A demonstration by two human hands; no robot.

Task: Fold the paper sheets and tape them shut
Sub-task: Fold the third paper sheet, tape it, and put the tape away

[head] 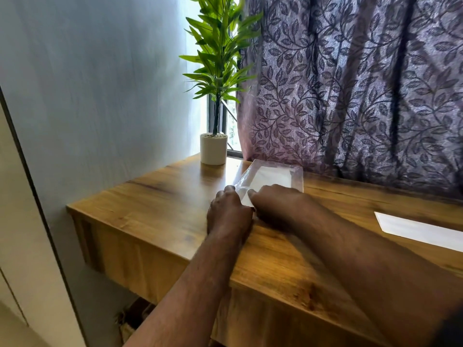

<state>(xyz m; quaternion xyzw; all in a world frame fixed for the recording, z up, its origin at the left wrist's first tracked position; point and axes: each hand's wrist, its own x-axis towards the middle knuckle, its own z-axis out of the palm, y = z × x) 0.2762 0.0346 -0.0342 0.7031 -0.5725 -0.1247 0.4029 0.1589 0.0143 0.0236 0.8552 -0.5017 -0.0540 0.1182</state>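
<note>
A clear plastic sleeve (275,175) with white paper inside lies on the wooden table (162,211), near the curtain. My left hand (229,212) and my right hand (276,204) meet at its near corner, fingers pinching the plastic edge and a white flap between them. The near part of the sleeve is hidden under my hands. A separate folded white paper sheet (421,230) lies flat on the table at the right edge. No tape roll is visible.
A white pot with a green plant (213,148) stands at the table's back left corner, close to the sleeve. A purple leaf-patterned curtain (363,96) hangs along the back edge. A pale wall runs on the left; the table's left edge drops to the floor.
</note>
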